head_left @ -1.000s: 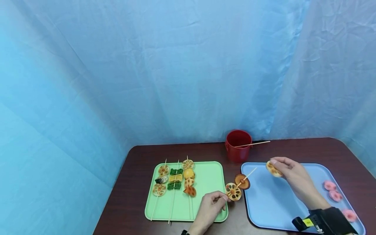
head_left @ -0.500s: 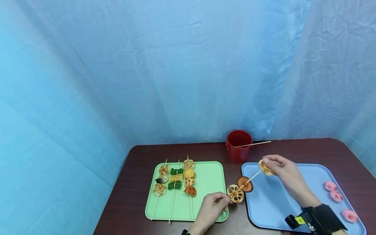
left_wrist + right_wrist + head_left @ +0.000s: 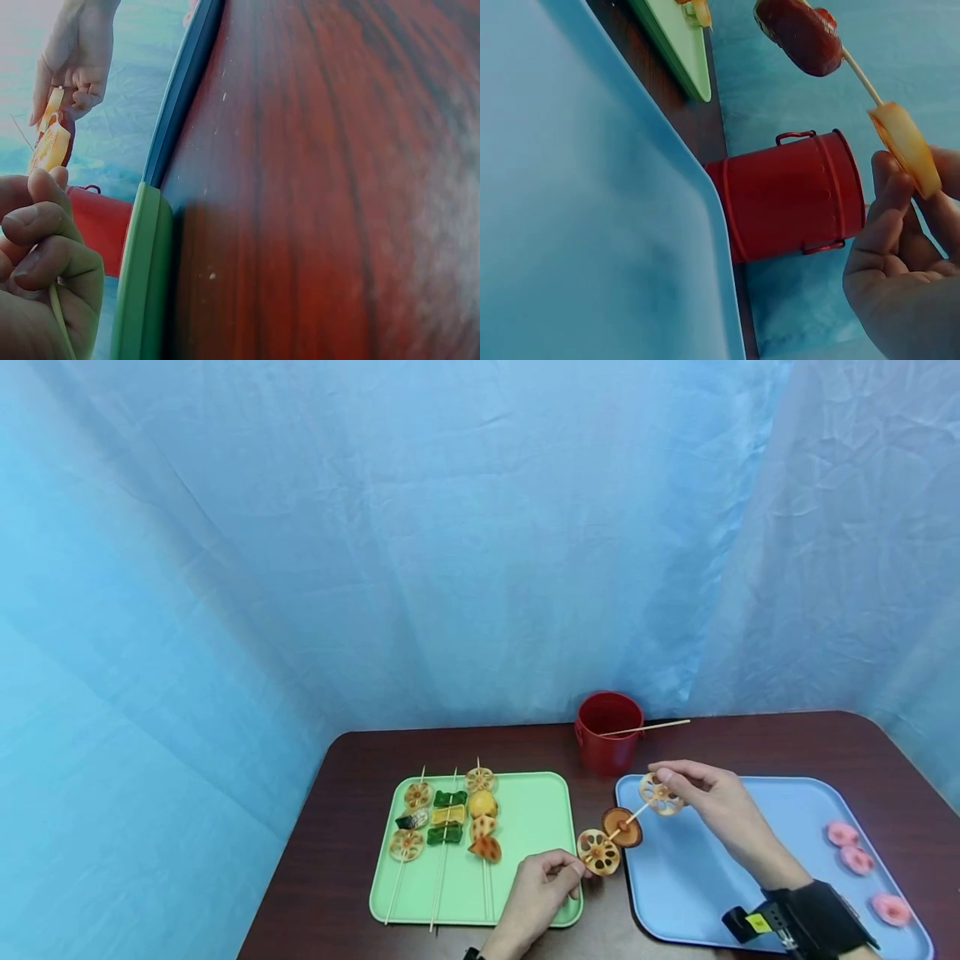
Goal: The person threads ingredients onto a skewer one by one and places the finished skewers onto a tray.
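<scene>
Low in the head view, my left hand (image 3: 536, 893) grips a wooden skewer (image 3: 862, 77) that slants up to the right. Its lower end shows below the curled fingers (image 3: 56, 259) in the left wrist view. Threaded on it are a lotus root slice (image 3: 598, 852) close to the fingertips and a brown mushroom slice (image 3: 631, 837) touching it. My right hand (image 3: 723, 818) pinches another lotus root slice (image 3: 662, 795) by its edge at the skewer's upper end. In the right wrist view the skewer meets this slice; its tip is hidden.
A green tray (image 3: 532, 810) on the left bears several finished-looking skewers (image 3: 447, 814). The blue tray (image 3: 720, 893) on the right holds pink ring-shaped pieces (image 3: 857, 860). Behind them stands a red bucket (image 3: 609, 752) with a thin stick (image 3: 667, 724) across its rim. Blue cloth hangs behind the table.
My right hand has moved left with its lotus root slice, from apart from the skewer to the skewer's upper end. My left hand has stayed nearly in place.
</scene>
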{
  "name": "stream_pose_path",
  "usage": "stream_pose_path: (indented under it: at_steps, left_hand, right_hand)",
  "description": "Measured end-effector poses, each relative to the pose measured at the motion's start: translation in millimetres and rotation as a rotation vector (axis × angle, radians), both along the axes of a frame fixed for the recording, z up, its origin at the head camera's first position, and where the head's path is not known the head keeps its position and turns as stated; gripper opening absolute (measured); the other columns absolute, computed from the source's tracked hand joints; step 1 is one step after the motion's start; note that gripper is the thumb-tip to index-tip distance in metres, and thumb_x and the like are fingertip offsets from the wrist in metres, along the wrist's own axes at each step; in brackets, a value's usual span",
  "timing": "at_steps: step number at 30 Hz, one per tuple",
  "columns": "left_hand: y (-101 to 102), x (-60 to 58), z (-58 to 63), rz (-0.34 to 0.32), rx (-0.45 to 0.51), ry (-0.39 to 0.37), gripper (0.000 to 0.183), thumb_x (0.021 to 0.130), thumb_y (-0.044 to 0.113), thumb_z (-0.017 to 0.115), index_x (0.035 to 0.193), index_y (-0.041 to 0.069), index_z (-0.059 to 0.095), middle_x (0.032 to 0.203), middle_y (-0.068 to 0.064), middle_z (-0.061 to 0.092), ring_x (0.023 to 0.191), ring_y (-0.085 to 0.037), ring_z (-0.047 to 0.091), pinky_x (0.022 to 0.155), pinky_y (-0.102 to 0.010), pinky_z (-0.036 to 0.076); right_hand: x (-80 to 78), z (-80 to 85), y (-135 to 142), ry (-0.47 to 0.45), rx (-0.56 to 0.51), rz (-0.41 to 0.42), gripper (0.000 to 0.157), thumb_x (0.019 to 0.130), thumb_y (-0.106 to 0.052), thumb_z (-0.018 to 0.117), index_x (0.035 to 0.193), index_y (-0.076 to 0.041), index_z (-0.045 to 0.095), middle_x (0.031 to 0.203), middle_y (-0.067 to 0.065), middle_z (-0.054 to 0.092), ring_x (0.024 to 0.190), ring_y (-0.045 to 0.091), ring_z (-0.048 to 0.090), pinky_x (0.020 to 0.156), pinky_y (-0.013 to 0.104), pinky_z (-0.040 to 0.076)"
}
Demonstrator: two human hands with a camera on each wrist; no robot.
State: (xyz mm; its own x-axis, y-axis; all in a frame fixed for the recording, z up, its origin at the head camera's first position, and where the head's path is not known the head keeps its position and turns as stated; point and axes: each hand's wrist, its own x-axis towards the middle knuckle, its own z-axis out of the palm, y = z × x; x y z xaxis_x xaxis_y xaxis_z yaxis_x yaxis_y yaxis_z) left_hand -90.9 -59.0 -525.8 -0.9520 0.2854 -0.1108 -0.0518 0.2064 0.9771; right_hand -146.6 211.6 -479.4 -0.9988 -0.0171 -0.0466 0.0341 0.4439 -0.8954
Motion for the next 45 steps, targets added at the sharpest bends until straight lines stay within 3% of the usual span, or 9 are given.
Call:
stream_pose_path:
  at_steps: [8, 15, 19, 23, 28, 35, 42, 45]
  left_hand:
    - [2, 0.2, -0.4, 0.046, 0.005, -0.034, 0.018, 0.089, 0.019, 0.062, 0.085, 0.005, 0.074, 0.058, 0.008, 0.055, 0.048, -0.002, 0.043, 0.045, -0.015, 0.03]
    - [4, 0.9, 1.4, 0.077, 0.011, -0.02, 0.018, 0.089, 0.019, 0.063, 0.087, 0.006, 0.074, 0.059, 0.006, 0.056, 0.051, -0.004, 0.048, 0.047, -0.015, 0.033]
    - [4, 1.3, 3.8, 0.05, 0.039, -0.052, 0.019, 0.09, 0.019, 0.063, 0.093, 0.004, 0.074, 0.063, 0.003, 0.06, 0.05, -0.004, 0.048, 0.046, -0.016, 0.035]
    - [1, 1.1, 2.9, 0.005, -0.018, -0.002, 0.021, 0.093, 0.022, 0.06, 0.102, 0.008, 0.073, 0.064, 0.003, 0.061, 0.044, -0.003, 0.044, 0.044, -0.015, 0.034]
    - [1, -0.6, 3.2, 0.061, -0.103, 0.046, 0.021, 0.093, 0.028, 0.06, 0.1, 0.013, 0.073, 0.068, 0.004, 0.063, 0.047, -0.001, 0.045, 0.045, -0.015, 0.032]
    - [7, 0.8, 7.6, 0.134, -0.011, 0.0, 0.008, 0.086, 0.016, 0.064, 0.085, 0.008, 0.063, 0.081, 0.001, 0.064, 0.063, -0.005, 0.057, 0.052, -0.017, 0.037]
    - [9, 1.9, 9.2, 0.108, 0.038, -0.034, 0.01, 0.089, 0.014, 0.062, 0.087, 0.005, 0.06, 0.056, 0.006, 0.047, 0.042, 0.0, 0.029, 0.038, -0.017, 0.022]
    - [8, 1.4, 8.8, 0.097, 0.032, -0.034, 0.011, 0.09, 0.015, 0.061, 0.088, 0.005, 0.059, 0.052, 0.008, 0.039, 0.04, 0.0, 0.027, 0.037, -0.018, 0.021]
  right_hand:
    - [3.4, -5.3, -9, -0.052, -0.107, 0.054, 0.058, 0.094, -0.049, 0.053, 0.136, -0.01, 0.055, 0.126, 0.012, 0.06, 0.103, 0.021, 0.059, 0.084, 0.044, 0.05]
    - [4.6, -12.5, -20, -0.17, -0.221, 0.007, 0.065, 0.092, -0.049, 0.057, 0.131, 0.002, 0.054, 0.108, 0.01, 0.066, 0.093, 0.027, 0.06, 0.082, 0.039, 0.051]
    - [5.0, -12.9, -24, -0.195, -0.249, -0.021, 0.067, 0.091, -0.05, 0.058, 0.128, 0.005, 0.055, 0.102, 0.008, 0.066, 0.092, 0.031, 0.059, 0.081, 0.037, 0.05]
    - [4.3, -11.0, -25, -0.198, -0.243, -0.03, 0.068, 0.09, -0.053, 0.057, 0.128, 0.004, 0.055, 0.102, 0.008, 0.065, 0.091, 0.031, 0.058, 0.082, 0.039, 0.05]
    - [4.5, -9.4, -25, -0.177, -0.237, -0.04, 0.063, 0.091, -0.052, 0.057, 0.122, 0.003, 0.057, 0.097, 0.006, 0.063, 0.086, 0.029, 0.056, 0.081, 0.039, 0.049]
    - [4.7, -12.0, -27, -0.14, -0.272, -0.023, 0.058, 0.092, -0.047, 0.058, 0.121, 0.003, 0.058, 0.096, 0.006, 0.061, 0.084, 0.028, 0.056, 0.078, 0.038, 0.049]
    - [3.6, -14.7, -33, -0.178, -0.269, -0.031, 0.065, 0.09, -0.051, 0.058, 0.126, 0.003, 0.056, 0.099, 0.008, 0.063, 0.088, 0.032, 0.056, 0.081, 0.04, 0.049]
    - [3.4, -14.0, -35, -0.195, -0.273, -0.032, 0.066, 0.09, -0.051, 0.058, 0.128, 0.003, 0.055, 0.099, 0.008, 0.062, 0.089, 0.034, 0.055, 0.082, 0.039, 0.048]
